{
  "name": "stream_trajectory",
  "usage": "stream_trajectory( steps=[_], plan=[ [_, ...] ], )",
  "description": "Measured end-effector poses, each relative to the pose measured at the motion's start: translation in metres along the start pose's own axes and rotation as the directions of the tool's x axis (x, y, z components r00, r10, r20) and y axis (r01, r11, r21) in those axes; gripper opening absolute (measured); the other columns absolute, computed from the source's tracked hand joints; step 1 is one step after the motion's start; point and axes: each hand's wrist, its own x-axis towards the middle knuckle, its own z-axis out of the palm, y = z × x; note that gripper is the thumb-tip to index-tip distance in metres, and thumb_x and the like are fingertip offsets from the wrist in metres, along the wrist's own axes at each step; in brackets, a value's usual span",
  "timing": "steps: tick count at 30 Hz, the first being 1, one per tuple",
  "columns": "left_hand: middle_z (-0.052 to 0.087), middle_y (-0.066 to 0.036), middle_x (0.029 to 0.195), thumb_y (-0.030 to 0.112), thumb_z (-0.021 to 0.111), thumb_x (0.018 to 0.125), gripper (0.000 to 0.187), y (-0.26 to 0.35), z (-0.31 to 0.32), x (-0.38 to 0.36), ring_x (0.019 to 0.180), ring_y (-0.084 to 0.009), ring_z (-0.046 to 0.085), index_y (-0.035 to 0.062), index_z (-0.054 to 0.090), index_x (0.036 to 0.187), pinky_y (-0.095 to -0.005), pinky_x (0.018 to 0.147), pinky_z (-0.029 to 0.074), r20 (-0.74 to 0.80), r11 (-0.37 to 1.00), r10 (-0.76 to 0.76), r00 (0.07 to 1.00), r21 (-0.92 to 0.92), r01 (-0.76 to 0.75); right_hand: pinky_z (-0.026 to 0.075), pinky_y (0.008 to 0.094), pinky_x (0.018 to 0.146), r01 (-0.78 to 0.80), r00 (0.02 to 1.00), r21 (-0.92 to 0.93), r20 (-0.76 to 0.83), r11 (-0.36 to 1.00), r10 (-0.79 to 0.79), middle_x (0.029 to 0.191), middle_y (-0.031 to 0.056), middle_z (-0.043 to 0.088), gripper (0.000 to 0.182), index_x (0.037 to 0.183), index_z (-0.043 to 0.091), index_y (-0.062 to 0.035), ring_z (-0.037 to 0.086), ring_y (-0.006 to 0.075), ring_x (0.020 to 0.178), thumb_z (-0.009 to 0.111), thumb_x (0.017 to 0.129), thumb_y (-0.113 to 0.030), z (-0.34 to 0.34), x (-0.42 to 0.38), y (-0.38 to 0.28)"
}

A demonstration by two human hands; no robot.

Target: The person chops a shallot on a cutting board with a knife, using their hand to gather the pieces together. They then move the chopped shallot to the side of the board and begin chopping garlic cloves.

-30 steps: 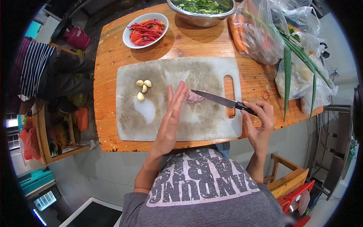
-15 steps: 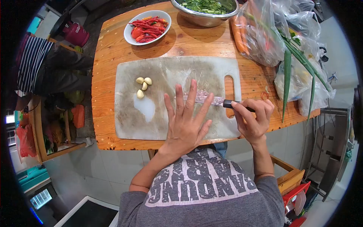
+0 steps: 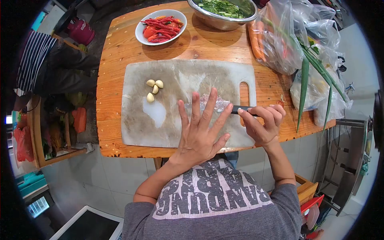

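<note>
On the pale cutting board (image 3: 136, 128) lies a knife (image 3: 240, 109) with a black handle, its blade crossing the board behind my spread fingers. My right hand (image 3: 264, 124) grips that handle with the fingers closed. Fingers apart, my left hand (image 3: 202, 128) is over the blade, partly hiding it; whether it presses on the metal I cannot tell. Chopped reddish bits (image 3: 220, 105) show at the blade, beyond my left fingers. Several peeled garlic cloves (image 3: 150, 97) sit at the board's left side.
A white bowl of red chilies and tomatoes (image 3: 138, 34) and a metal bowl of chopped greens (image 3: 216, 22) stand at the back. Plastic bags (image 3: 280, 48) with carrots and green onions (image 3: 304, 88) lie at right. A person in a striped top (image 3: 36, 60) stands at far left.
The view has shifted slightly. My left hand is a little lower relative to the blade, and the knife handle appears flatter. My right hand still holds it.
</note>
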Motion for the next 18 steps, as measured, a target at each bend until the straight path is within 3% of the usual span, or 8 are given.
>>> stream_trajectory(
  steps=[6, 15, 18],
  plan=[
    [0.015, -0.02, 0.171, 0.044, 0.061, 0.095, 0.066, -0.002, 0.002, -0.001, 0.157, -0.0474, -0.004, 0.0133, 0.048, 0.153, -0.0715, 0.118, -0.007, -0.004, 0.997, -0.016, 1.0, -0.069, 0.016, 0.039, 0.0339, 0.087, -0.01, 1.0, 0.001, 0.005, 1.0, 0.01, 0.102, -0.0108, 0.064, 0.036, 0.108, 0.079, -0.0287, 0.051, 0.0127, 0.098, 0.079, 0.075, -0.013, 0.001, -0.002, 0.0],
    [0.024, -0.008, 0.17, 0.047, 0.063, 0.093, 0.067, -0.009, 0.003, 0.004, 0.159, -0.0372, 0.002, 0.0092, 0.054, 0.147, -0.0715, 0.12, -0.005, 0.029, 0.998, 0.054, 0.998, 0.012, -0.054, 0.039, 0.0334, 0.085, 0.052, 0.999, -0.002, 0.007, 0.999, -0.052, 0.102, -0.0101, 0.063, 0.038, 0.111, 0.079, -0.0273, 0.051, 0.0123, 0.098, 0.079, 0.075, -0.016, 0.007, -0.007, 0.003],
    [0.024, -0.007, 0.17, 0.056, 0.05, 0.099, 0.066, -0.015, 0.001, 0.007, 0.159, -0.0387, 0.0, 0.0158, 0.053, 0.15, -0.0698, 0.12, -0.01, 0.065, 0.989, 0.102, 0.993, 0.096, -0.108, 0.039, 0.0332, 0.085, 0.062, 0.997, 0.001, 0.045, 0.998, -0.062, 0.104, -0.0099, 0.063, 0.039, 0.113, 0.079, -0.0269, 0.051, 0.012, 0.098, 0.078, 0.075, -0.019, 0.003, -0.009, 0.006]
  ],
)
